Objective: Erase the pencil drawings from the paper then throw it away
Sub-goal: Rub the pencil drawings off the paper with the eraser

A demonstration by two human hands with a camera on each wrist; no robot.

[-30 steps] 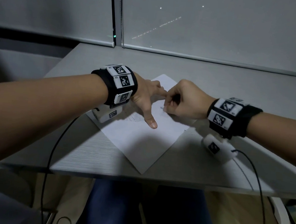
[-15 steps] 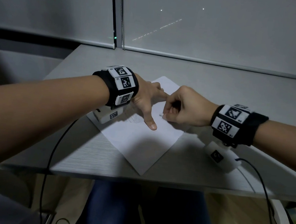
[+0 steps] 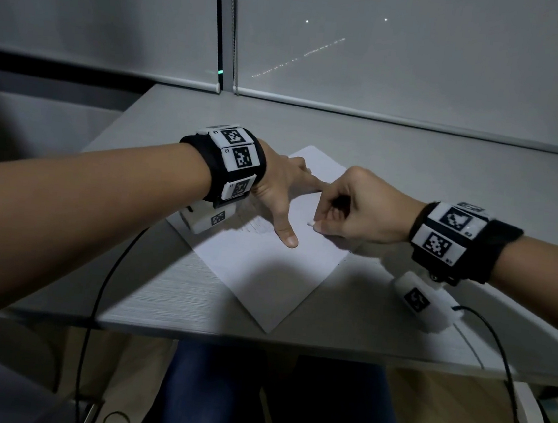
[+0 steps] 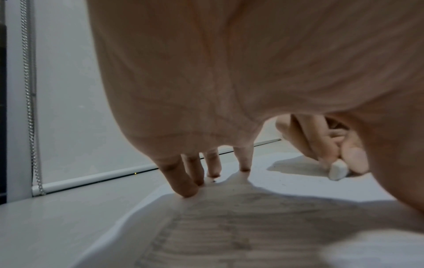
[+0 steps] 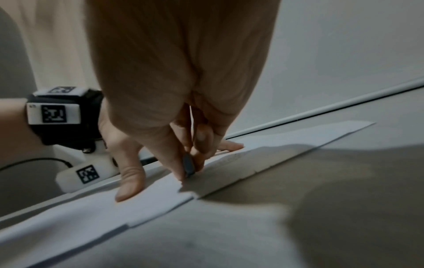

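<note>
A white sheet of paper (image 3: pixel 263 278) lies turned at an angle on the grey table (image 3: pixel 412 177). Faint pencil shading (image 4: pixel 229 226) shows on the paper under my left palm. My left hand (image 3: pixel 286 195) is spread flat, its fingertips (image 4: pixel 188 192) and thumb pressing the paper down. My right hand (image 3: pixel 357 205) pinches a small white eraser (image 3: pixel 311 223) between thumb and fingers, its tip on the paper just right of the left thumb. The eraser (image 4: pixel 337 171) also appears in the left wrist view, and the eraser (image 5: pixel 189 166) looks dark from the right wrist.
The table's front edge (image 3: pixel 257 341) runs close below the paper's near corner. Window blinds (image 3: pixel 391 51) with a bead chain (image 4: pixel 32 108) stand behind the table. Black cables (image 3: pixel 101 279) hang from both wrist cameras. My legs (image 3: pixel 217 394) are below the table.
My right hand with the eraser has slid a little to the right and toward me across the paper. The left hand keeps pressing in the same place.
</note>
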